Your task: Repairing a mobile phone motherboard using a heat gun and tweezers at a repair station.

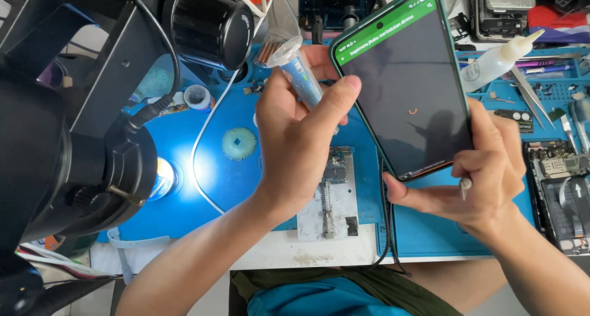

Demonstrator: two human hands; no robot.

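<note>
— What's in the left hand [295,141]?

— A small blue tube [299,76] with a white cap, fingers clamped round it, above the blue mat [203,168] on the surface.

— And the right hand [485,168]?

— Fingers closed on the near right corner of a green-edged phone [405,82], tilted, its screen dark under a green bar. A thin tool tip [466,184] pokes out between those fingers.

— Below them?

— A circuit board [335,168] in a metal holder [327,208]; the black microscope [74,125] stands far left.

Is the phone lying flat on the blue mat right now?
No, the phone is held up off the blue mat, gripped by the right hand while the left hand holds a small tube.
</note>
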